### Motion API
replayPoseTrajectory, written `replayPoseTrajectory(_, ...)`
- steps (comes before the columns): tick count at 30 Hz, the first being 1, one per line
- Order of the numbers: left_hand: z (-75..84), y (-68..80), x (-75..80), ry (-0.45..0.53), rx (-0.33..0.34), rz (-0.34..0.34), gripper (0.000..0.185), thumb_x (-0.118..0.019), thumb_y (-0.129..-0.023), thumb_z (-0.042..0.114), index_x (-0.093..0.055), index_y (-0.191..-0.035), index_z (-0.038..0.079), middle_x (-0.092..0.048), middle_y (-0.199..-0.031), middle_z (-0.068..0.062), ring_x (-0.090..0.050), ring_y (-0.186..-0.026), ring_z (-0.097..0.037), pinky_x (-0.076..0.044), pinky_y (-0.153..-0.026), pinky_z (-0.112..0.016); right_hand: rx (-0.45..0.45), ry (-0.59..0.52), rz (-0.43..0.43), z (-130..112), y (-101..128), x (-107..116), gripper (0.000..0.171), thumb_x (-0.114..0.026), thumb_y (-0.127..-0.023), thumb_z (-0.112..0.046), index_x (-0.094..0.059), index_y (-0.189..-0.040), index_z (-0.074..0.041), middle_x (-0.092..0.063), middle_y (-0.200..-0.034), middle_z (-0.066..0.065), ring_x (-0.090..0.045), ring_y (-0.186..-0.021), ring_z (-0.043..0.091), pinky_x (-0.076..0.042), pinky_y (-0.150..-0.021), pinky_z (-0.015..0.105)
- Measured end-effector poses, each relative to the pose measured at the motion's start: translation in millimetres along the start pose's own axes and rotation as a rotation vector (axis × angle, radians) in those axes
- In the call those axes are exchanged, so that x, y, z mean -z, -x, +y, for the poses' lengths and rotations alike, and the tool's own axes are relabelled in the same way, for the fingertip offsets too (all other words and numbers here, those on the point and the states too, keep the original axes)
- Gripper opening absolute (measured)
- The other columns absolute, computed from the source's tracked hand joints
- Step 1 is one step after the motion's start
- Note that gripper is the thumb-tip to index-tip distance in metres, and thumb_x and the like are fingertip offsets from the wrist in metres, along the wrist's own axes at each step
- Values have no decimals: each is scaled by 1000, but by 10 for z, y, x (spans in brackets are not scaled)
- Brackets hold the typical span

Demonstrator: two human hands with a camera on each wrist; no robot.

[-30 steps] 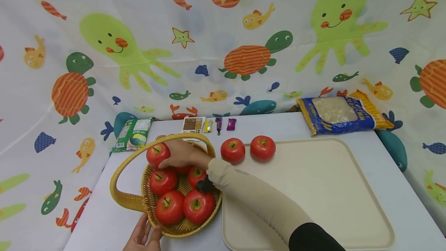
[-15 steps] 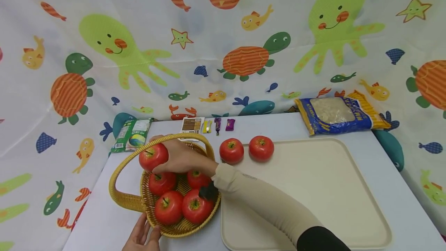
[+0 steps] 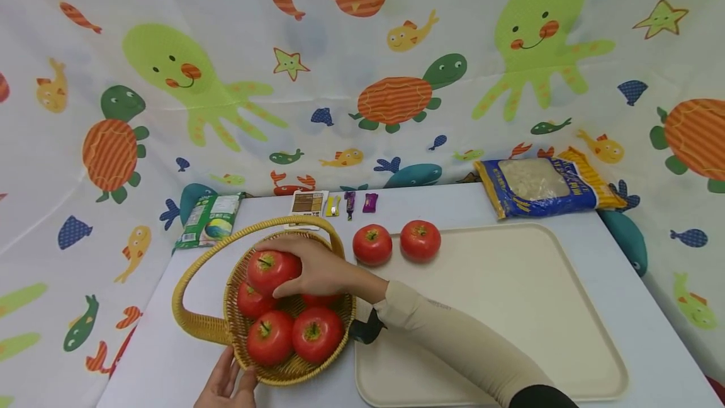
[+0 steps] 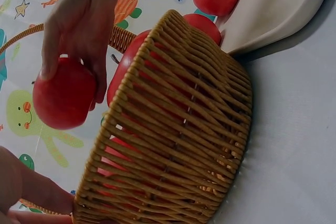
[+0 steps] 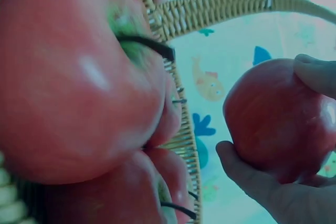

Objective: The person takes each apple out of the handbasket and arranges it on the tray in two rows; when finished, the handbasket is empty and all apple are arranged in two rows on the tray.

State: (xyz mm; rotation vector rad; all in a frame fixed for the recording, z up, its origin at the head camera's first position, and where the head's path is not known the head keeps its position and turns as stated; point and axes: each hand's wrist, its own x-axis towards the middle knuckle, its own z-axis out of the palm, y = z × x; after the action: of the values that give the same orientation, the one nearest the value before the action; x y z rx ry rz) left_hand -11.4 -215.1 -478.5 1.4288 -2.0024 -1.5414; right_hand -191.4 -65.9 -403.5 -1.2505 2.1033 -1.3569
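Note:
My right hand point(image 3: 317, 269) grips a red tomato point(image 3: 272, 269) just above the wicker basket point(image 3: 195, 323), under its arched handle. The same tomato point(image 4: 63, 98) hangs clear of the basket wall point(image 4: 178, 145) in the left wrist view, and in the right wrist view my fingers point(image 5: 315, 74) curl round it point(image 5: 278, 119). Several more tomatoes point(image 3: 294, 335) lie in the basket. My left hand point(image 3: 229, 386) holds the basket's near rim with its thumb against the weave. Two tomatoes point(image 3: 372, 244) point(image 3: 420, 240) sit at the far left corner of the beige tray point(image 3: 521, 307).
A blue and yellow bag point(image 3: 538, 184) lies at the back right of the white table. A green packet point(image 3: 209, 219), a small card point(image 3: 308, 202) and several small sweets point(image 3: 351, 202) lie at the back left. A printed sea-creature sheet hangs behind.
My right hand has lifted the tomato from the basket's far left side and carried it right and toward me, over the middle of the basket. My left hand stays on the rim.

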Motion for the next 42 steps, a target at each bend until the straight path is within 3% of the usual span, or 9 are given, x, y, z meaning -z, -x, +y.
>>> replayPoseTrajectory(14,9,-18,-5,8,26,-27,71,-57,-96,-8,-31,-160,5,-35,-155,-33,-50,-129,-52,-48,-91,-47,-52,-261,49,37,991,355,68,-80,-88,-18,-52,-148,-30,-47,-149,-10,-46,-134,13,-57,-97,28)
replayPoseTrajectory(19,-1,-23,-24,-6,17,-2,70,-58,-95,-8,-33,-159,6,-36,-155,-32,-48,-132,-51,-47,-92,-46,-66,-264,125,89,1443,618,69,-82,-86,-14,-52,-148,-25,-45,-152,-3,-46,-134,26,-59,-97,34)
replayPoseTrajectory(22,-4,-29,-22,-13,10,3,70,-57,-95,-8,-33,-159,6,-36,-155,-32,-47,-133,-52,-47,-92,-46,-90,-262,212,160,1666,795,72,-83,-86,-9,-50,-148,-20,-44,-152,5,-46,-134,33,-60,-97,35)
replayPoseTrajectory(26,-11,-39,-24,-18,12,3,70,-57,-96,-8,-32,-159,6,-35,-155,-32,-47,-133,-52,-46,-93,-46,-202,-212,392,325,1883,1036,77,-82,-86,-7,-44,-152,-19,-42,-153,8,-43,-137,36,-58,-99,36)
replayPoseTrajectory(33,-35,-64,-24,-21,13,9,69,-57,-96,-7,-32,-159,6,-36,-155,-32,-46,-135,-51,-46,-92,-46,-431,-128,658,804,2047,1305,79,-78,-88,-3,-38,-156,-17,-36,-156,15,-36,-141,39,-49,-107,59)
replayPoseTrajectory(36,-37,-56,-21,-18,14,4,70,-57,-96,-7,-31,-160,5,-35,-155,-33,-45,-134,-52,-46,-93,-47,-496,-105,709,1001,2097,1326,78,-78,-89,-4,-38,-155,-12,-38,-155,18,-36,-141,41,-43,-112,63)
replayPoseTrajectory(42,-9,-23,-35,-19,25,17,69,-56,-97,-9,-32,-160,6,-36,-154,-32,-47,-132,-53,-46,-93,-47,-615,-23,713,1211,2165,1293,81,-80,-90,-13,-35,-158,-10,-38,-156,24,-36,-141,46,-38,-114,67)
